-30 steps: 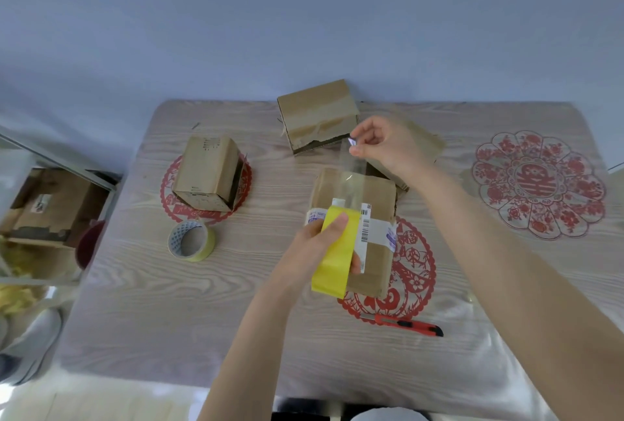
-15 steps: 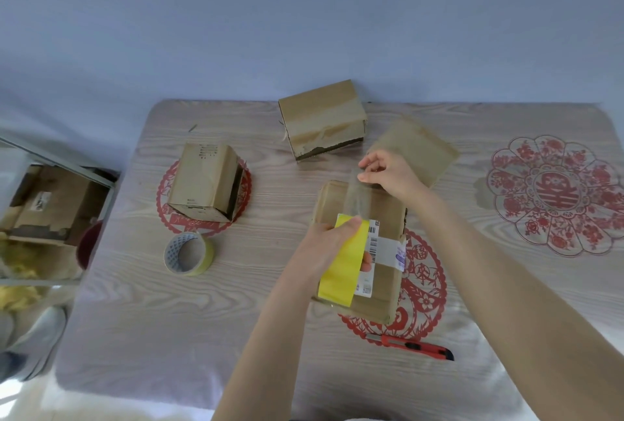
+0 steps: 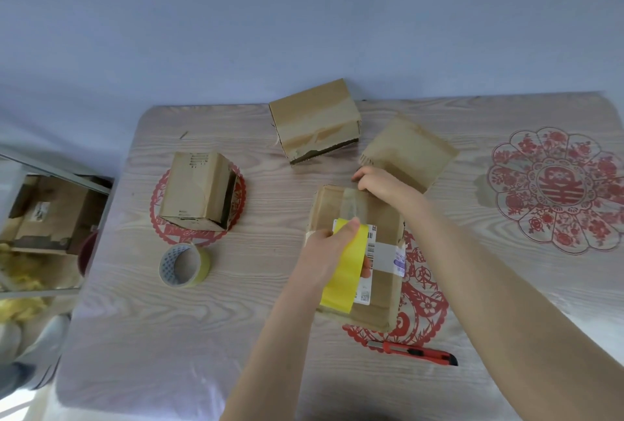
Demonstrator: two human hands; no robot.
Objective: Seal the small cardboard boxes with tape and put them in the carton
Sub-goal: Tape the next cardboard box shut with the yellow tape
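Table (image 3: 202,336) bears box (image 3: 383,306); left hand (image 3: 324,252) grips tape roll (image 3: 344,280).

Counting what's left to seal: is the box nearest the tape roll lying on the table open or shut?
Open: the box shows a dark, untaped gap along its right end.

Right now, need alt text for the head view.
A person tapes a small cardboard box on a table: the left hand grips a yellow tape roll on its top, the right hand holds the clear tape at the far edge. Three more boxes, a spare tape roll and a red utility knife lie around it.
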